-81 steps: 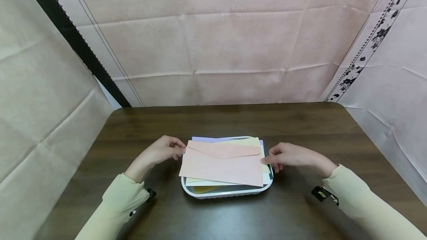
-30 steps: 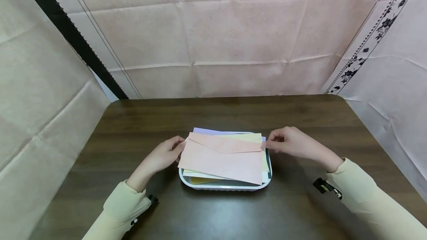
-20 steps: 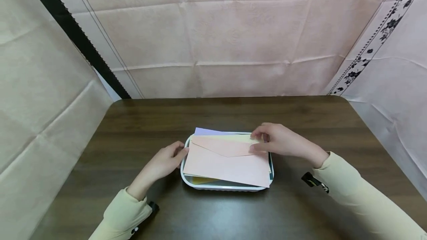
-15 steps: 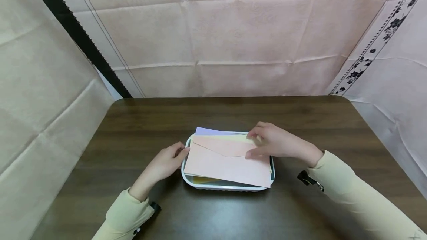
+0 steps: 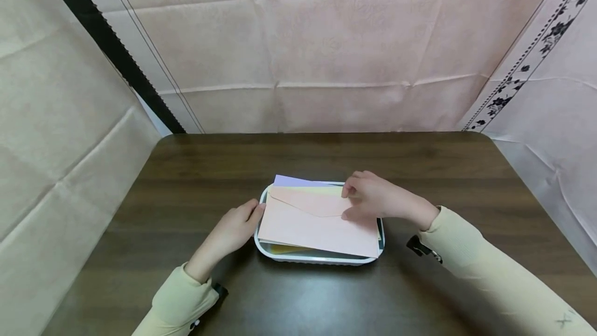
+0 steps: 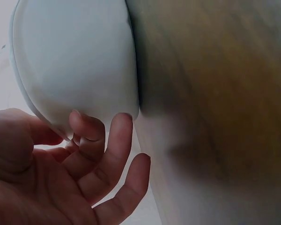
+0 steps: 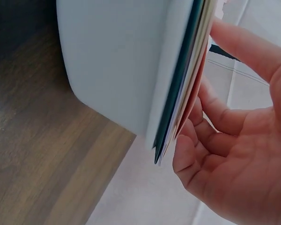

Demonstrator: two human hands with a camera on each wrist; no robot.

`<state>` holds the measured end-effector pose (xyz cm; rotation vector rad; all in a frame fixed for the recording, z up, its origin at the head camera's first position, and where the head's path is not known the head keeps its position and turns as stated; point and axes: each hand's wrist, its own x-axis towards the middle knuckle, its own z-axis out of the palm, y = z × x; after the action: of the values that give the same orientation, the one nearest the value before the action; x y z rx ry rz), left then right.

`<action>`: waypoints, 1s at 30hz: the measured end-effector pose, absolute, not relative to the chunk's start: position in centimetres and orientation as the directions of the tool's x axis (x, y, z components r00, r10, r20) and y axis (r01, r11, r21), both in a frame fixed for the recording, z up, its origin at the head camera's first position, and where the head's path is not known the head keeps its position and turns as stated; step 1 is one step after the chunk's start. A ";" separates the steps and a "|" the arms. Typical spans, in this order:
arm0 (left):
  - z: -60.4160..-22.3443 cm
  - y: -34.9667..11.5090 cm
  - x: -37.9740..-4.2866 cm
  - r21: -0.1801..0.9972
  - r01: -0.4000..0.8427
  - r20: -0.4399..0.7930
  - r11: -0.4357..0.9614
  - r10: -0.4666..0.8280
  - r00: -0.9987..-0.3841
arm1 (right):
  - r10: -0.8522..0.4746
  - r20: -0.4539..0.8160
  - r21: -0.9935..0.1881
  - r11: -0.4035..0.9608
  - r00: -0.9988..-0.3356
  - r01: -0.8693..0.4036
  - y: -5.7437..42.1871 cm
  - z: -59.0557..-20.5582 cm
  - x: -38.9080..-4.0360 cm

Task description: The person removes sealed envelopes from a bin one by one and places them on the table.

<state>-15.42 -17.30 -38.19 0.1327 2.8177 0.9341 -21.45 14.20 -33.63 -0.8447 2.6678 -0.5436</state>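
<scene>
A shallow white tray (image 5: 322, 260) holds a stack of paper envelopes, topped by a pale pink envelope (image 5: 303, 224) with a pointed flap. Lavender (image 5: 294, 181) and pale yellow (image 5: 322, 190) envelopes stick out behind it, and a mustard one (image 5: 283, 249) shows in front. My left hand (image 5: 233, 228) grips the tray's left rim, its thumb on top; in the left wrist view the other fingers lie by the tray wall (image 6: 79, 56). At the right end, my right hand (image 5: 382, 198) pinches the pink envelope, thumb on its face, fingers curled at its far edge.
The tray stands on a dark brown wooden table (image 5: 224, 157). Light cloth (image 5: 326, 66) hangs behind and along both sides. A dark teal envelope (image 7: 177, 79) lies low in the stack in the right wrist view.
My right hand has moved left from the tray's right side onto the pink envelope. That envelope now lies slightly farther right and straighter. My left hand has settled on the left rim.
</scene>
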 end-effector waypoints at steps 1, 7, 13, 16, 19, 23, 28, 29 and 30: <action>-38.2 -17.3 -15.4 0.597 0.036 -0.128 0.801 0.139 -0.982 | -0.596 -0.167 -0.443 0.757 -0.785 -0.480 14.2 -33.6 -21.5; -38.0 -17.1 -15.5 0.598 0.043 -0.123 0.800 0.145 -0.982 | -0.588 -0.207 -0.482 0.757 -0.782 -0.442 14.1 -33.3 -21.9; -38.1 -17.2 -15.5 0.596 0.039 -0.129 0.802 0.143 -0.981 | -0.579 -0.217 -0.498 0.758 -0.786 -0.421 14.0 -33.3 -21.9; -38.2 -17.2 -15.5 0.599 0.043 -0.124 0.800 0.145 -0.982 | -0.580 -0.207 -0.489 0.759 -0.788 -0.430 13.9 -33.3 -21.8; -38.3 -17.2 -15.5 0.601 0.051 -0.111 0.797 0.147 -0.983 | -0.598 -0.181 -0.478 0.748 -0.781 -0.462 13.9 -33.4 -21.8; -38.3 -17.2 -15.4 0.603 0.057 -0.105 0.796 0.150 -0.983 | -0.610 -0.165 -0.475 0.738 -0.775 -0.479 13.9 -33.4 -21.7; -38.4 -17.2 -15.4 0.604 0.063 -0.098 0.795 0.153 -0.983 | -0.623 -0.162 -0.476 0.729 -0.765 -0.492 13.9 -33.5 -21.8; -38.5 -17.3 -15.4 0.605 0.063 -0.098 0.794 0.153 -0.983 | -0.625 -0.161 -0.475 0.727 -0.764 -0.495 13.9 -33.5 -21.8; -38.5 -17.3 -15.4 0.605 0.065 -0.096 0.794 0.153 -0.983 | -0.627 -0.158 -0.475 0.725 -0.763 -0.498 13.9 -33.5 -21.8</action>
<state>-15.44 -17.27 -38.47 0.1735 2.8410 0.9501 -21.84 13.90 -33.50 -0.8796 2.6224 -0.5934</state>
